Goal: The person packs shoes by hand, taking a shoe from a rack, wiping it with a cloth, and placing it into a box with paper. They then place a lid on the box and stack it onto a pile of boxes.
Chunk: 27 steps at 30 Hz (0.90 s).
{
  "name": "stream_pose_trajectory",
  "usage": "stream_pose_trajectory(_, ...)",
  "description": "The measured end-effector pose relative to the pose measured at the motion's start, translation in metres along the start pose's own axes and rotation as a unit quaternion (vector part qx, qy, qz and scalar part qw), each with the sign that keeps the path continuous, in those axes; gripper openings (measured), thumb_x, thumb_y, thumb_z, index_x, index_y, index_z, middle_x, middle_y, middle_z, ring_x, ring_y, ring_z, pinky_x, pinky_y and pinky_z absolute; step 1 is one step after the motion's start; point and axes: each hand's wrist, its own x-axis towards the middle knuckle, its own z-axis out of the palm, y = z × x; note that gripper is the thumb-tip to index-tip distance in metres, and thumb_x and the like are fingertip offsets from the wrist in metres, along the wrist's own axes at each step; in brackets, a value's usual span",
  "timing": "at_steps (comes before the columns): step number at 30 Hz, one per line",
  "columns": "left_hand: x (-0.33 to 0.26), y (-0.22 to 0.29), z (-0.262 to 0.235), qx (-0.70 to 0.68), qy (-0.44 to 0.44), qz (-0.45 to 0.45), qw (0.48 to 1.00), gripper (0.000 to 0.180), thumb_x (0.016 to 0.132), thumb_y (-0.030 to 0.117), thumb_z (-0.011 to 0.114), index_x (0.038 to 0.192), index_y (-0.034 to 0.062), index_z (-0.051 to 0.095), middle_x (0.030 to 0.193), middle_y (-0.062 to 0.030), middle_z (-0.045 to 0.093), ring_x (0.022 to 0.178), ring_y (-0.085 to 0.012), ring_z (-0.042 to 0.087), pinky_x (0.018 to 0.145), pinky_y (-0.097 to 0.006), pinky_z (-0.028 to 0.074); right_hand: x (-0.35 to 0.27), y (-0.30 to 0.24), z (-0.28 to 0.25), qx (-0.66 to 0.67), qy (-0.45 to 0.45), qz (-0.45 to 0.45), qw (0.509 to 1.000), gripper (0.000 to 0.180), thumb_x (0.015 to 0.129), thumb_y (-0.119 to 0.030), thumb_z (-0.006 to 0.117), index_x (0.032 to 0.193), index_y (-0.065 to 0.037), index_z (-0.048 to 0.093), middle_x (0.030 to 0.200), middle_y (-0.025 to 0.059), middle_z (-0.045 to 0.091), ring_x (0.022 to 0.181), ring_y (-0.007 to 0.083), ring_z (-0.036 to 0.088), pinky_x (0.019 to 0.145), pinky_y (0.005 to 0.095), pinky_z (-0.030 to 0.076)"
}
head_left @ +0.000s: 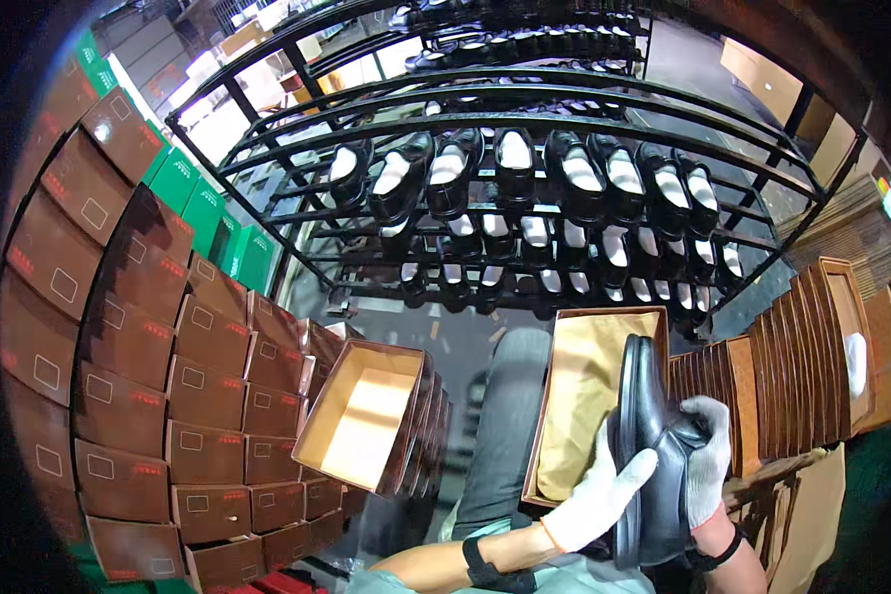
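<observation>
In front of me, at the lower right, a black leather shoe is held toe up, its sole edge turned to the left. My left hand, in a white knit glove, is closed on the sole side, with the fingers and thumb against the leather. Gloved the same way, my right hand grips the other side near the shoe's opening. Behind the shoe lies an open brown shoebox lined with tan paper. The shoe overlaps the box's right part and hides it. Whether a second shoe is held behind this one I cannot tell.
A black metal rack with several rows of black shoes stands ahead. Brown shoeboxes are piled high on the left, green boxes behind them. Nested open boxes stand left of my leg; stacked brown lids fill the right.
</observation>
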Motion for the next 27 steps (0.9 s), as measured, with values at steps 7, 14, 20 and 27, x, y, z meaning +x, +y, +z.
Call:
stream_pose_trajectory(7,0.003,0.002,-0.044,-0.19,0.038,-0.059,0.979,0.068,0.12,0.045,0.056,0.17,0.0028,0.038,0.151,-0.0095,0.062,0.137,-0.0186,0.058,0.122,-0.037,0.047,-0.018,-0.06,-0.05,-0.135,-0.163,-0.128,0.969,0.047,0.064,-0.015,0.088,0.107,0.001,0.079,0.125,0.023,0.073,0.117,0.0391,0.075,0.102,0.0449,0.06)
stream_pose_trajectory(14,0.026,-0.043,-0.084,0.135,0.104,0.099,0.98,0.05,0.118,0.031,0.06,0.155,-0.0025,0.059,0.164,-0.0195,0.057,0.144,-0.0291,0.06,0.124,-0.04,0.046,-0.007,-0.078,-0.074,-0.171,0.008,-0.114,0.979,0.056,0.071,-0.009,0.09,0.124,-0.001,0.077,0.12,0.0196,0.078,0.109,0.0364,0.077,0.096,0.0429,0.062)
stream_pose_trajectory(20,0.002,0.056,-0.053,0.438,0.168,0.347,0.812,0.052,0.105,0.016,0.077,0.15,-0.0022,0.06,0.146,-0.0228,0.064,0.133,-0.0324,0.066,0.113,-0.047,0.055,0.006,-0.042,-0.031,-0.184,0.009,-0.21,0.96,0.063,0.068,-0.008,0.087,0.13,-0.007,0.074,0.126,0.0206,0.071,0.113,0.0423,0.074,0.094,0.0483,0.063)
stream_pose_trajectory(27,0.028,0.082,-0.037,-0.079,-0.019,0.027,0.996,0.055,0.101,0.015,0.081,0.148,-0.0045,0.061,0.13,-0.0106,0.076,0.119,-0.0171,0.073,0.103,-0.033,0.059,0.029,-0.066,-0.011,-0.112,-0.095,-0.279,0.949,0.075,0.076,-0.012,0.089,0.148,-0.011,0.07,0.139,0.0199,0.064,0.125,0.0381,0.064,0.102,0.0493,0.056)
